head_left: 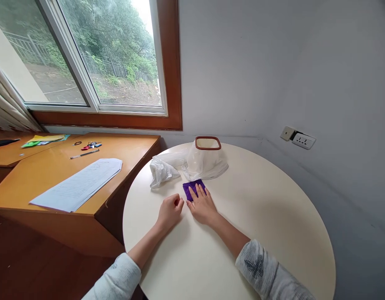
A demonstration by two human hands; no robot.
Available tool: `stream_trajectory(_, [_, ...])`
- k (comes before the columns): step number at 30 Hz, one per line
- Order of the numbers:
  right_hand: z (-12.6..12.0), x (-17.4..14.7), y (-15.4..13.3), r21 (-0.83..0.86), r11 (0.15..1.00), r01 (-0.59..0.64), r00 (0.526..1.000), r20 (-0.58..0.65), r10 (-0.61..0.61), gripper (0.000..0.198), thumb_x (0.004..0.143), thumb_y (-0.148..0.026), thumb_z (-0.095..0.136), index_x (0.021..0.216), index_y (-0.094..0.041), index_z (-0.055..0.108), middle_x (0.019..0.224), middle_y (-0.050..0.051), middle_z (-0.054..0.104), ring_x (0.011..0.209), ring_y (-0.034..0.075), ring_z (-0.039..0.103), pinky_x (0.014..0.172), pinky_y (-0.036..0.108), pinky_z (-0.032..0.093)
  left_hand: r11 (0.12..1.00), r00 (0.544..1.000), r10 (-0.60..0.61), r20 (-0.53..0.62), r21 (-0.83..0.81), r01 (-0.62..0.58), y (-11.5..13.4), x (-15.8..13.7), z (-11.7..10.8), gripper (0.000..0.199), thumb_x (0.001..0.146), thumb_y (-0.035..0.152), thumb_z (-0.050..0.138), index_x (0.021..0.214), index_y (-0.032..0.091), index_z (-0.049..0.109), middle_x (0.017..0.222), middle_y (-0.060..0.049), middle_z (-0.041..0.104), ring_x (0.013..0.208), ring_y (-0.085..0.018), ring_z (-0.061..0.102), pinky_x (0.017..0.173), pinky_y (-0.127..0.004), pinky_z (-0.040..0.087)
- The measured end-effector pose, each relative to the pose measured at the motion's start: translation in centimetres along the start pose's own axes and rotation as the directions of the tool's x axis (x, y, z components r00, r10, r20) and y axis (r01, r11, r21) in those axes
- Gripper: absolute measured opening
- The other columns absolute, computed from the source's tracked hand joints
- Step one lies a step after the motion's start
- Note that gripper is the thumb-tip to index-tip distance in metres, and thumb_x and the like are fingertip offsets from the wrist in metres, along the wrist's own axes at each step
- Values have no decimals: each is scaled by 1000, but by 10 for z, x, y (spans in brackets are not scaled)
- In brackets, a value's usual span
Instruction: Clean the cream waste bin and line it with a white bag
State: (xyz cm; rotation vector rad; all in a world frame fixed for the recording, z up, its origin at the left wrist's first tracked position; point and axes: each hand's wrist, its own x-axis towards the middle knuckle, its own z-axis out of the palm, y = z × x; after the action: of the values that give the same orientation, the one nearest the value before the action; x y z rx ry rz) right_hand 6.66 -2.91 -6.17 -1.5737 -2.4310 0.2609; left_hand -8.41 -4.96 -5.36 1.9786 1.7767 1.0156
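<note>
A small purple folded cloth or pouch [188,191] lies flat on the round white table [257,200]; its exact kind I cannot tell. My right hand [201,205] rests on it, palm down with the fingers spread. Just left of it my left hand [171,211] is curled into a loose fist on the tabletop, and whether anything is inside I cannot make out. Beyond the hands stands a bin with a brown rim [207,148], wrapped in a translucent plastic bag [200,164]. A crumpled white plastic bag [162,171] lies to its left.
On the left, a wooden desk [129,146] holds a stack of papers [79,185], a pen [85,154], keys [92,145] and coloured sheets [46,139]. A window [114,54] and a grey wall with a socket [304,141] stand behind the table.
</note>
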Motion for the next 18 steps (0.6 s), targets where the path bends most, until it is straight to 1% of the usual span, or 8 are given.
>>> stream_trajectory(3, [-4, -5, -2, -10, 1000, 28, 996, -88, -29, 59, 92, -44, 19, 142, -12, 21, 149, 13, 18, 137, 22, 12, 109, 40, 8, 1000, 1000, 7, -13, 14, -7, 0, 0, 0, 26, 78, 25, 36, 56, 20, 22, 51, 6, 27, 49, -9, 29, 49, -22, 26])
stream_trajectory(6, [-9, -14, -2, -18, 997, 79, 983, -163, -81, 53, 93, -37, 19, 140, -13, 26, 148, 9, 22, 137, 19, 14, 110, 37, 11, 999, 999, 30, -24, 45, -28, 0, -1, 0, 26, 78, 25, 35, 55, 20, 24, 50, 6, 29, 49, -10, 30, 49, -22, 25])
stream_trajectory(9, [-14, -30, 6, -19, 994, 109, 977, -183, -111, 50, 93, -35, 21, 139, -15, 30, 146, 8, 27, 136, 18, 17, 110, 37, 13, 993, 997, 81, -18, 93, -79, 2, -2, -1, 25, 79, 23, 35, 55, 20, 27, 50, 6, 32, 48, -10, 31, 49, -23, 25])
stream_trajectory(11, [-17, -44, 16, -20, 994, 110, 978, -179, -112, 49, 94, -34, 22, 138, -17, 32, 146, 8, 29, 135, 18, 18, 111, 38, 14, 982, 990, 141, 10, 123, -141, 5, -5, -1, 25, 80, 22, 35, 56, 20, 29, 52, 5, 36, 49, -10, 33, 50, -23, 26])
stream_trajectory(14, [-24, -69, 34, -37, 995, 90, 982, -164, -95, 48, 94, -34, 21, 138, -18, 33, 145, 7, 30, 135, 18, 20, 111, 39, 15, 948, 960, 267, 89, 152, -278, 10, -9, -2, 24, 81, 21, 36, 57, 20, 33, 56, 3, 42, 50, -10, 36, 52, -24, 29])
stream_trajectory(18, [-32, -100, 57, -85, 995, 45, 987, -150, -57, 49, 94, -36, 20, 137, -19, 34, 145, 6, 30, 135, 19, 21, 111, 40, 14, 874, 879, 433, 200, 146, -463, 19, -14, 1, 26, 82, 20, 37, 56, 20, 39, 56, 0, 45, 53, -13, 40, 55, -27, 33])
